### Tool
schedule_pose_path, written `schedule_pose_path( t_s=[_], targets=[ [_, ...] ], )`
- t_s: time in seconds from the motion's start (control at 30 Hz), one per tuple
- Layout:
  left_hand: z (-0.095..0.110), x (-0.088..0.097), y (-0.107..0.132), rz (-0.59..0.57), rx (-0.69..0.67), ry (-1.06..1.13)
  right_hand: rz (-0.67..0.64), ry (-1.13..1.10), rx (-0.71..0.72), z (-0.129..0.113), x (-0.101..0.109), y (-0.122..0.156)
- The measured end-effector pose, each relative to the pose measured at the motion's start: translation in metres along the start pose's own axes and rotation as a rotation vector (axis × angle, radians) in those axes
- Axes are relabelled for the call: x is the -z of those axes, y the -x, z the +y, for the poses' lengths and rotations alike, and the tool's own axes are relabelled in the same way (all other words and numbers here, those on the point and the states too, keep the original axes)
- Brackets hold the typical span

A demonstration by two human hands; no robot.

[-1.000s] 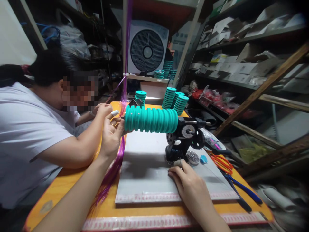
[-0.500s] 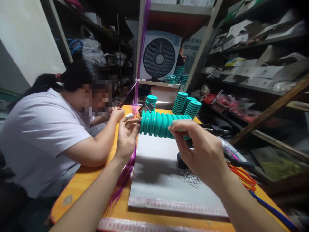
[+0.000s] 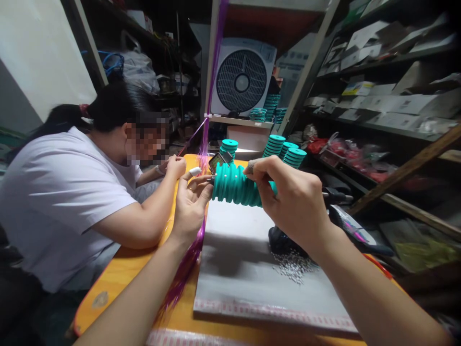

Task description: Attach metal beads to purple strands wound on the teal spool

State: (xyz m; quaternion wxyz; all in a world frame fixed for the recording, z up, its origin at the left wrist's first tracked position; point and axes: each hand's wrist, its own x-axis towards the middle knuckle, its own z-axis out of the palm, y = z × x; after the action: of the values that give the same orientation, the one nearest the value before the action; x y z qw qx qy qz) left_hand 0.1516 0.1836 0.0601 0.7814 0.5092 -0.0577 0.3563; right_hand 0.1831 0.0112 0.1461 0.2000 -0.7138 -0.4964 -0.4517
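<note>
A row of teal ribbed foam spools (image 3: pixel 234 185) lies sideways on a dark rod in front of me, with small pale dots on top. My left hand (image 3: pixel 190 202) pinches the rod's left end; one of its fingertips wears a white cover. Over the right part of the spools, my right hand (image 3: pixel 288 192) has thumb and fingers pressed together, a greyish wrap on one fingertip. Whatever it may pinch is too small to see. Below, small silvery pieces (image 3: pixel 295 266) lie scattered on a grey-white board (image 3: pixel 230 278), beside a black object (image 3: pixel 279 240).
At my left a person in a white shirt (image 3: pixel 68 192) leans over the orange table (image 3: pixel 118 274). Purple strands (image 3: pixel 183 269) hang down onto it. More teal spools (image 3: pixel 275 144) stand stacked behind. A box fan (image 3: pixel 241 81) and loaded shelves (image 3: pixel 392 105) line the back and right.
My right hand has shifted up and slightly left along the top of the spools, its fingers still pinched. My left hand keeps its hold at the rod's end. The view has shifted slightly.
</note>
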Motion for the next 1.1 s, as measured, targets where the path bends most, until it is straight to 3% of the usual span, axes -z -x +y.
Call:
schedule_pose_path(
  t_s=[0.2,0.77,0.87,1.0,1.1],
  targets=[
    [0.002,-0.002,0.000,-0.025,-0.066,-0.064,-0.081,0.101,0.025,-0.001,0.000,-0.003],
    [-0.003,0.001,0.000,-0.012,-0.052,-0.036,-0.035,0.323,0.182,-0.008,-0.014,0.008],
    [-0.003,0.002,0.000,-0.004,-0.038,-0.025,-0.042,0.153,0.153,-0.006,0.000,0.014],
    [-0.003,0.002,0.000,0.003,-0.028,-0.014,0.039,-0.051,-0.122,-0.008,0.038,0.041],
    [-0.001,0.001,0.000,-0.004,-0.045,-0.016,-0.194,-0.082,-0.215,-0.011,0.057,0.079]
  ],
)
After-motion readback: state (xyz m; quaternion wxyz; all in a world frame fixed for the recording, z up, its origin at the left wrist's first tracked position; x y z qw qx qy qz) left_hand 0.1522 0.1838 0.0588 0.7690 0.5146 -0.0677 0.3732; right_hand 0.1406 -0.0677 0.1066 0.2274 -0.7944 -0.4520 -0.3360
